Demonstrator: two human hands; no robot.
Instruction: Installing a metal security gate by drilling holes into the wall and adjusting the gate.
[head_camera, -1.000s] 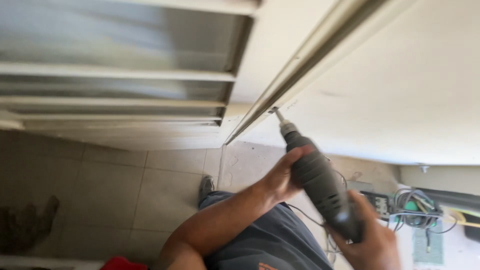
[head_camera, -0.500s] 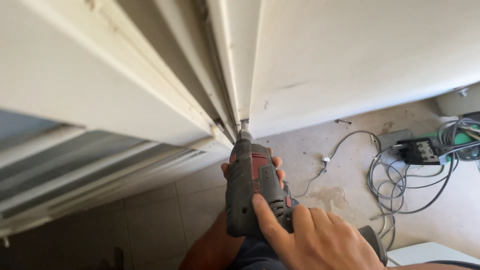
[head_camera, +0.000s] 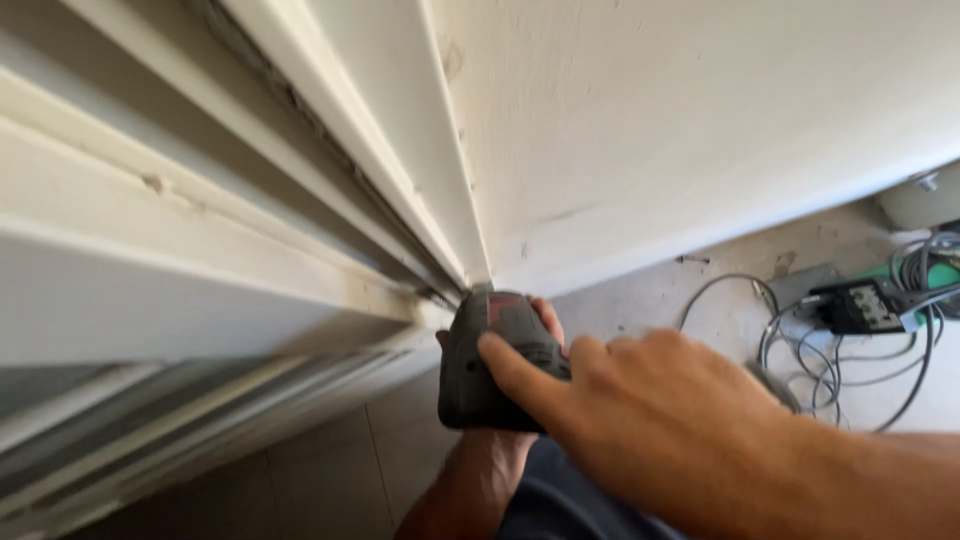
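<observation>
Drilling stage: the grey and dark red power drill (head_camera: 495, 360) is pressed nose-first into the corner where the white door frame (head_camera: 400, 190) meets the cream wall (head_camera: 700, 120); its tip is hidden against the frame, so whether a bit or a screw is seated there cannot be told.
Drill position: centre of the view, low, just under the bottom end of the frame's rail, pointing up and away.
Right hand (head_camera: 650, 420): wrapped over the back of the drill from the near right, forefinger laid straight along the grey housing, the other fingers curled around the body.
Left hand (head_camera: 530, 320): mostly behind the drill; only fingertips show around its far side, closed on the tool, with the forearm coming up from below.
Done so far: the tool looks set on its spot and both hands steady it; probably work at the joint is under way, though no finished hole or fastener shows.
Left to do: nothing in view shows the joint completed.
Frame side: pale window rails (head_camera: 150, 300) run off to the left.
Floor: tiled near left, bare concrete at right.
Far right: loose grey cables (head_camera: 850, 350) and a black electrical box (head_camera: 865, 305) lie on the floor, well apart from the drill.
</observation>
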